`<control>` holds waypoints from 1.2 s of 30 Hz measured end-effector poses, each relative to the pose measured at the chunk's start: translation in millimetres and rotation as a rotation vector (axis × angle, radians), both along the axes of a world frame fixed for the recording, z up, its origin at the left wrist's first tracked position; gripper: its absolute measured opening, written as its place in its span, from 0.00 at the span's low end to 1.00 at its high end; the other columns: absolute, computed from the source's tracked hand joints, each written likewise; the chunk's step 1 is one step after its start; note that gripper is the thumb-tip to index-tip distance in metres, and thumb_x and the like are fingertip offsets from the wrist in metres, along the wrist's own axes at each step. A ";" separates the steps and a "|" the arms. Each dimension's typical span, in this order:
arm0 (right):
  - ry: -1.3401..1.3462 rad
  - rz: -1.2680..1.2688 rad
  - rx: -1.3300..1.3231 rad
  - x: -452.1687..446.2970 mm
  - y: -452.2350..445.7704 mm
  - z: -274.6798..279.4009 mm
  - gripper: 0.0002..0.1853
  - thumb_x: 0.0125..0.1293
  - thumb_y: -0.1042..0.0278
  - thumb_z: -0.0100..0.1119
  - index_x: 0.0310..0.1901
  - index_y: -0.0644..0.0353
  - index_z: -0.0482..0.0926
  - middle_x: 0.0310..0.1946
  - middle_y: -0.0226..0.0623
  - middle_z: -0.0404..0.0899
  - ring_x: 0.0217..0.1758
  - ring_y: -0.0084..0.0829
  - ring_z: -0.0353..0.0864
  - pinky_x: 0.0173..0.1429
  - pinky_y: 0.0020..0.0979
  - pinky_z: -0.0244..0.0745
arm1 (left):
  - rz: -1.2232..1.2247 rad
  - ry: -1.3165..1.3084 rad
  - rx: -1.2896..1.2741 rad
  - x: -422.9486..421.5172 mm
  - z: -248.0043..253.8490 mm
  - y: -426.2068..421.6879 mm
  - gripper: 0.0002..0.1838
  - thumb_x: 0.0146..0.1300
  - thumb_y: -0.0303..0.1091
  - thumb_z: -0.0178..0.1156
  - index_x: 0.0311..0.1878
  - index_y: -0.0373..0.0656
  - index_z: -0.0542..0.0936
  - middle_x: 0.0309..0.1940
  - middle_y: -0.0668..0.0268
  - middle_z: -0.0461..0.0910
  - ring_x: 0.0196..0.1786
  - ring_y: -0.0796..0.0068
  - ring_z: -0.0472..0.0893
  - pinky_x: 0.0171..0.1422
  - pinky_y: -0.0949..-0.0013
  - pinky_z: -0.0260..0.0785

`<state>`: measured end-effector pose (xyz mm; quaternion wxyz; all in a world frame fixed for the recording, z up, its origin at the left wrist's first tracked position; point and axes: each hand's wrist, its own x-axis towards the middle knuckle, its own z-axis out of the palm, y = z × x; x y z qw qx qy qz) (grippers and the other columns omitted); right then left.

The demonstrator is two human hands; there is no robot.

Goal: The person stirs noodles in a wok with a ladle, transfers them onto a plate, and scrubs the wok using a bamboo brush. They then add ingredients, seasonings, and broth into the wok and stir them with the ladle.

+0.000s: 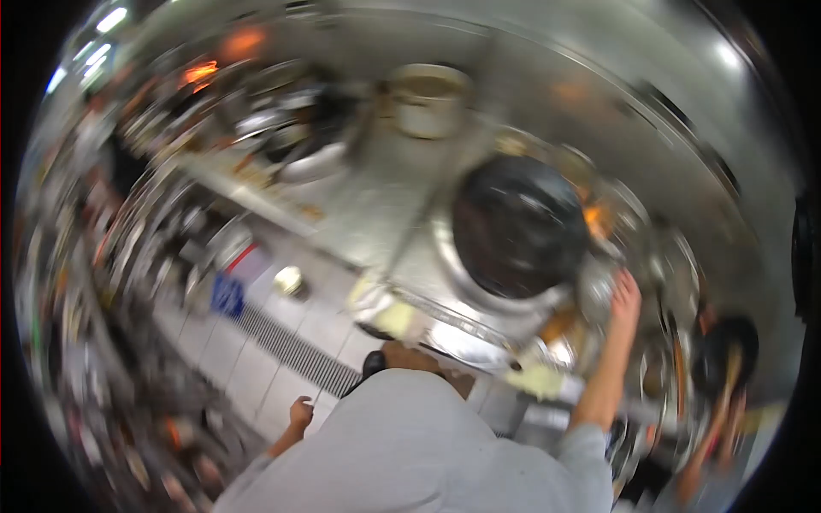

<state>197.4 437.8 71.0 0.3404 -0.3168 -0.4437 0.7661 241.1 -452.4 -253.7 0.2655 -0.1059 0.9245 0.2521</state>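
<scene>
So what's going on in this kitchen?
Someone in a grey top stands at a steel counter, right hand out by shiny metalware beside a big black wok; blur hides whether it grips anything. The left hand hangs low. Off to the right, another person is near a dark pan.

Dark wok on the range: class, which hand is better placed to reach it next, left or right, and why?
Probably the right hand: it is already extended beside the wok. The left hand hangs low over the tiled floor, farther away.
</scene>
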 end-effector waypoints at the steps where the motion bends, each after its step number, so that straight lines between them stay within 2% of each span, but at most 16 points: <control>1: 0.120 0.094 -0.150 10.1 -0.1 9.0 0.11 0.76 0.72 0.46 0.52 0.65 0.76 0.29 0.26 0.76 0.14 0.13 0.63 0.16 0.19 0.58 | 0.131 0.160 0.184 -44.1 -4.8 13.6 0.22 0.60 0.24 0.58 0.59 0.37 0.79 0.45 0.50 0.84 0.38 0.64 0.84 0.44 0.64 0.79; 2: 0.413 0.441 -0.412 16.9 15.8 3.2 0.08 0.76 0.71 0.47 0.45 0.66 0.75 0.21 0.21 0.64 0.09 0.13 0.55 0.12 0.22 0.51 | 0.293 0.296 0.379 -79.9 -4.9 29.7 0.23 0.60 0.21 0.55 0.60 0.33 0.77 0.51 0.47 0.82 0.41 0.63 0.84 0.47 0.64 0.78; 4: 0.440 0.398 -0.549 29.4 -50.3 63.2 0.11 0.75 0.69 0.49 0.46 0.71 0.74 0.22 0.23 0.66 0.11 0.14 0.57 0.13 0.22 0.52 | 0.022 0.787 0.442 -161.4 4.0 62.3 0.24 0.61 0.16 0.51 0.62 0.32 0.75 0.50 0.50 0.80 0.49 0.62 0.81 0.51 0.65 0.75; 6: 0.455 0.362 -0.582 38.1 -100.1 97.2 0.12 0.75 0.69 0.48 0.47 0.73 0.74 0.23 0.24 0.66 0.11 0.15 0.58 0.14 0.22 0.54 | -0.058 0.705 0.434 -211.2 143.1 135.0 0.28 0.61 0.15 0.53 0.66 0.38 0.72 0.57 0.56 0.74 0.54 0.62 0.78 0.54 0.65 0.74; 10: 0.372 0.388 -0.596 48.5 -178.7 112.4 0.14 0.75 0.70 0.46 0.52 0.75 0.72 0.25 0.26 0.68 0.11 0.14 0.58 0.13 0.22 0.55 | -0.284 0.821 0.777 -278.3 238.6 228.6 0.23 0.65 0.21 0.57 0.64 0.39 0.74 0.51 0.59 0.78 0.48 0.68 0.80 0.54 0.66 0.74; 13: 0.293 0.403 -0.661 47.0 -216.5 95.0 0.15 0.75 0.70 0.47 0.53 0.76 0.72 0.26 0.26 0.69 0.11 0.13 0.60 0.12 0.19 0.56 | -0.568 0.403 0.963 -266.1 301.6 299.3 0.18 0.66 0.28 0.62 0.60 0.44 0.79 0.44 0.64 0.83 0.48 0.71 0.81 0.55 0.68 0.74; 18: 0.353 0.421 -0.644 7.4 -298.9 -5.7 0.18 0.75 0.57 0.54 0.57 0.60 0.75 0.24 0.25 0.71 0.18 0.16 0.69 0.19 0.21 0.67 | -0.787 -0.462 1.185 -215.9 296.5 395.3 0.31 0.73 0.54 0.56 0.74 0.51 0.66 0.67 0.57 0.72 0.65 0.62 0.75 0.67 0.54 0.68; 20: -0.302 0.349 -0.056 2.6 -320.7 -14.3 0.26 0.78 0.45 0.43 0.62 0.58 0.73 0.33 0.40 0.80 0.35 0.39 0.84 0.41 0.43 0.81 | -0.298 -0.968 1.352 -202.7 292.3 414.6 0.43 0.71 0.66 0.49 0.81 0.54 0.49 0.78 0.52 0.53 0.71 0.51 0.69 0.71 0.38 0.61; 22: -1.039 0.206 1.072 30.6 -259.8 -116.6 0.30 0.75 0.44 0.48 0.68 0.59 0.68 0.45 0.54 0.82 0.51 0.51 0.83 0.56 0.51 0.78 | -0.237 -1.107 1.440 -208.3 291.1 416.7 0.49 0.70 0.68 0.49 0.82 0.53 0.40 0.79 0.51 0.48 0.72 0.44 0.67 0.70 0.29 0.59; 24: -1.490 0.034 0.865 47.6 -247.9 -140.6 0.44 0.69 0.38 0.53 0.76 0.61 0.55 0.56 0.65 0.76 0.58 0.65 0.76 0.70 0.54 0.64 | 0.009 -1.114 1.459 -219.0 295.2 411.9 0.49 0.69 0.67 0.51 0.82 0.54 0.41 0.75 0.49 0.55 0.72 0.45 0.67 0.70 0.29 0.59; 27: -1.554 0.013 0.790 63.3 -220.6 -219.6 0.52 0.62 0.38 0.62 0.79 0.57 0.47 0.60 0.65 0.73 0.58 0.61 0.78 0.60 0.54 0.76 | -0.033 -1.098 1.481 -249.9 260.9 401.4 0.47 0.71 0.62 0.52 0.81 0.53 0.41 0.72 0.48 0.59 0.71 0.43 0.67 0.71 0.31 0.61; 30: -1.257 0.132 0.190 50.8 -227.6 -163.1 0.53 0.61 0.49 0.64 0.79 0.51 0.41 0.67 0.63 0.67 0.56 0.57 0.81 0.44 0.48 0.86 | -0.017 -1.110 1.473 -273.4 252.2 404.6 0.39 0.73 0.54 0.54 0.79 0.49 0.51 0.67 0.49 0.68 0.68 0.47 0.72 0.69 0.40 0.68; 31: -1.090 -0.049 0.085 54.5 -207.0 -202.2 0.49 0.61 0.57 0.63 0.79 0.52 0.43 0.63 0.59 0.70 0.46 0.51 0.85 0.33 0.40 0.87 | -0.110 -1.040 1.449 -279.7 253.8 409.3 0.33 0.73 0.52 0.54 0.74 0.46 0.58 0.62 0.49 0.73 0.63 0.50 0.76 0.66 0.43 0.71; 32: -1.085 -0.048 0.086 60.7 -200.9 -190.1 0.49 0.61 0.57 0.63 0.79 0.52 0.43 0.63 0.59 0.70 0.46 0.51 0.85 0.33 0.40 0.87 | -0.205 -0.970 1.430 -283.8 271.1 416.5 0.28 0.74 0.49 0.54 0.70 0.44 0.65 0.57 0.50 0.79 0.59 0.53 0.81 0.64 0.47 0.75; 34: -0.411 -0.176 -0.208 68.7 -187.9 -154.1 0.47 0.63 0.60 0.62 0.78 0.53 0.44 0.58 0.54 0.74 0.40 0.48 0.84 0.32 0.40 0.85 | -0.149 -0.979 1.493 -296.3 293.1 428.2 0.18 0.76 0.44 0.53 0.61 0.43 0.73 0.48 0.52 0.84 0.47 0.58 0.86 0.54 0.55 0.81; 36: -0.369 -0.180 -0.003 55.3 -204.3 -98.6 0.42 0.64 0.58 0.61 0.76 0.52 0.51 0.51 0.49 0.75 0.41 0.44 0.84 0.32 0.39 0.84 | 0.055 -1.100 1.431 -313.4 297.9 444.9 0.16 0.76 0.42 0.51 0.60 0.44 0.74 0.45 0.51 0.84 0.43 0.61 0.87 0.41 0.65 0.83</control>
